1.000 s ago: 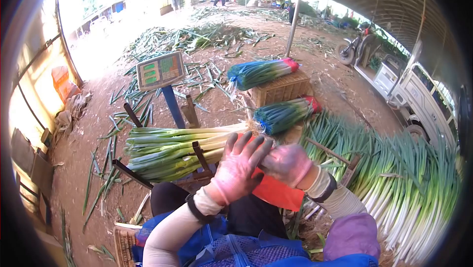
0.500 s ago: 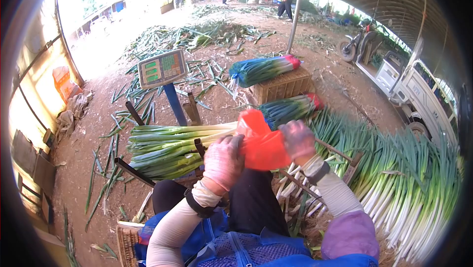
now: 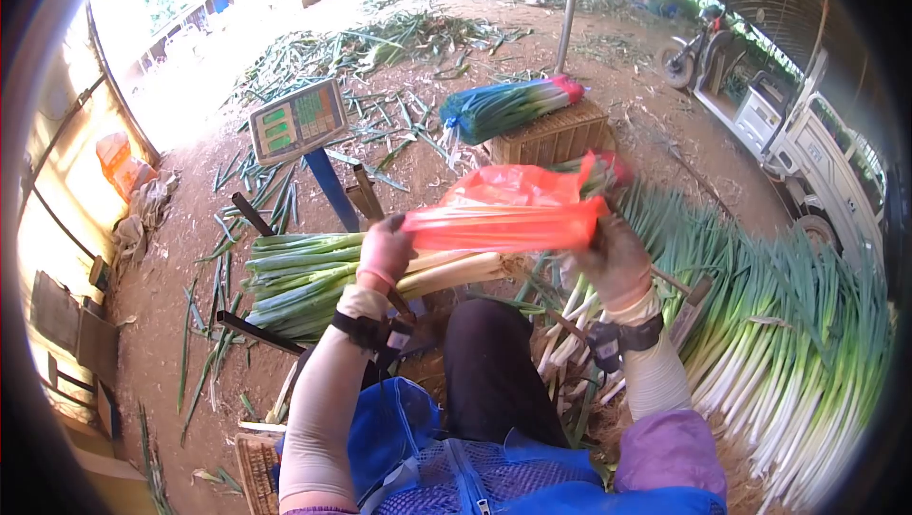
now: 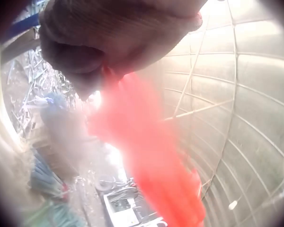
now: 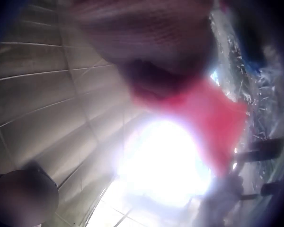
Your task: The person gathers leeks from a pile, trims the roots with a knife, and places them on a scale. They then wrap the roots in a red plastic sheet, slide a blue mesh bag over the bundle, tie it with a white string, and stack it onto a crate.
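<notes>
A red plastic bag (image 3: 503,216) is stretched taut between my two gloved hands, above the root ends of the leeks. My left hand (image 3: 387,254) grips its left end, and my right hand (image 3: 616,263) grips its right end. The left wrist view shows the red bag (image 4: 151,151) hanging blurred from the fingers. In the right wrist view, the bag (image 5: 217,118) comes out from under the hand. Below and left of the bag, a bundle of long leeks (image 3: 309,277) lies across a metal cradle, white root ends pointing right.
Behind the cradle stands a scale display (image 3: 299,123) on a blue post. A wrapped leek bundle (image 3: 508,108) lies on a woven crate (image 3: 556,135). Loose leeks (image 3: 760,344) are heaped at the right, near a three-wheeled cart (image 3: 807,149). Leaf scraps (image 3: 380,49) litter the ground.
My hands have moved apart, spreading the red bag from a crumpled shape into a wide band. Earlier they were close together with the bag lower. The head view has shifted slightly.
</notes>
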A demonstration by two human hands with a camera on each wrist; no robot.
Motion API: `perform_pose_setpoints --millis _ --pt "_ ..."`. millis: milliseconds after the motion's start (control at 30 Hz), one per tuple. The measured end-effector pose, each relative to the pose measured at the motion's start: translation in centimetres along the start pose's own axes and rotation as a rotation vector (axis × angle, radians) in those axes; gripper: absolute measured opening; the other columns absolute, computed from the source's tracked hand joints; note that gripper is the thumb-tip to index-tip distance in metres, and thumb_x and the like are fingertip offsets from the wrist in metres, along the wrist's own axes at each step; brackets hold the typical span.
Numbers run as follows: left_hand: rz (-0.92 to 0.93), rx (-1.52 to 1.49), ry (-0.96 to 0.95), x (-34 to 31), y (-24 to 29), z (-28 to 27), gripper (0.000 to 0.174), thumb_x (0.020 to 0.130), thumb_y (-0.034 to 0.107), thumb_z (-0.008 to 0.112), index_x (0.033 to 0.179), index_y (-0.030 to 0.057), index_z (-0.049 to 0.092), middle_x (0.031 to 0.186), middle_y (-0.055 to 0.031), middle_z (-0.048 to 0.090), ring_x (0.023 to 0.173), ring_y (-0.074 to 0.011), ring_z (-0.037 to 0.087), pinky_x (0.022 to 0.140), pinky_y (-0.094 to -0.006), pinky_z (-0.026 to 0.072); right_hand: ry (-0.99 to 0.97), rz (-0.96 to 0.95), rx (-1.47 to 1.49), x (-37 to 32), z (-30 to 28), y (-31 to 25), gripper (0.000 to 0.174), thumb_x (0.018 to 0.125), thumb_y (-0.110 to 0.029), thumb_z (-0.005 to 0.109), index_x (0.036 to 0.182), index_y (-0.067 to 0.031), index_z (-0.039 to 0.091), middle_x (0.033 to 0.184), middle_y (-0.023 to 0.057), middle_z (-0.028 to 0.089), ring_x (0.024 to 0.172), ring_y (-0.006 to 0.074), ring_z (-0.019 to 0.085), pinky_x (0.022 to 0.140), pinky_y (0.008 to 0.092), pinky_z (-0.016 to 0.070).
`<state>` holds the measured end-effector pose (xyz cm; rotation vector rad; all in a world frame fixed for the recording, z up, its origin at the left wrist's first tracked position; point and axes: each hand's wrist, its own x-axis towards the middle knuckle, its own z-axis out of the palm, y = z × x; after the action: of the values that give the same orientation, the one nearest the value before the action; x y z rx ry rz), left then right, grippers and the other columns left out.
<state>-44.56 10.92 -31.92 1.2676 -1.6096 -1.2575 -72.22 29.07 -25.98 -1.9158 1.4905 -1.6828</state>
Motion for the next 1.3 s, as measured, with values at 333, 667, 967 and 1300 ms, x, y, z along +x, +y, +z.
perform_pose_setpoints --millis 333,667,967,1300 --pt "0.749 0.850 -0.336 8.2 4.4 1.3 0.019 0.091 0.023 0.059 0.104 0.0117 0.069 0.100 -0.0077 0.069 0.100 -0.0244 0.061 0.091 -0.0342 0.0472 -0.337 0.212 -0.537 -2.6 1.9 11.4 0.023 0.091 -0.028 0.058 0.099 -0.0072 0.066 0.097 0.0147 0.066 0.091 0.0325 0.063 0.073 0.0384 0.0522" --pt "-0.328 -0.526 -0.728 20.6 -1.9 10.1 0.036 0.097 0.007 0.052 0.127 -0.0114 0.047 0.125 -0.0212 0.056 0.115 -0.0272 0.059 0.103 -0.0355 0.0472 -0.510 0.349 -0.665 -0.4 5.8 28.0 0.027 0.088 -0.027 0.055 0.114 -0.0243 0.064 0.109 0.0070 0.066 0.096 0.0293 0.065 0.077 0.0418 0.0524" --pt "-0.110 0.089 -0.709 33.8 -16.7 17.0 0.028 0.096 0.025 0.055 0.106 -0.0004 0.061 0.092 -0.0008 0.061 0.083 -0.0094 0.058 0.079 -0.0249 0.0493 -0.701 0.491 -0.820 0.8 11.2 41.8 0.024 0.089 -0.021 0.053 0.110 -0.0164 0.062 0.101 0.0136 0.067 0.097 0.0334 0.063 0.081 0.0435 0.0503" --pt "0.365 1.100 -1.272 35.2 -23.1 17.0 0.023 0.088 0.015 0.059 0.110 0.0104 0.061 0.097 -0.0160 0.068 0.092 -0.0338 0.067 0.077 -0.0430 0.0521 -0.452 0.975 -0.160 -15.5 18.4 46.3 0.027 0.088 -0.024 0.057 0.112 -0.0106 0.061 0.103 0.0142 0.067 0.098 0.0318 0.064 0.084 0.0413 0.0504"
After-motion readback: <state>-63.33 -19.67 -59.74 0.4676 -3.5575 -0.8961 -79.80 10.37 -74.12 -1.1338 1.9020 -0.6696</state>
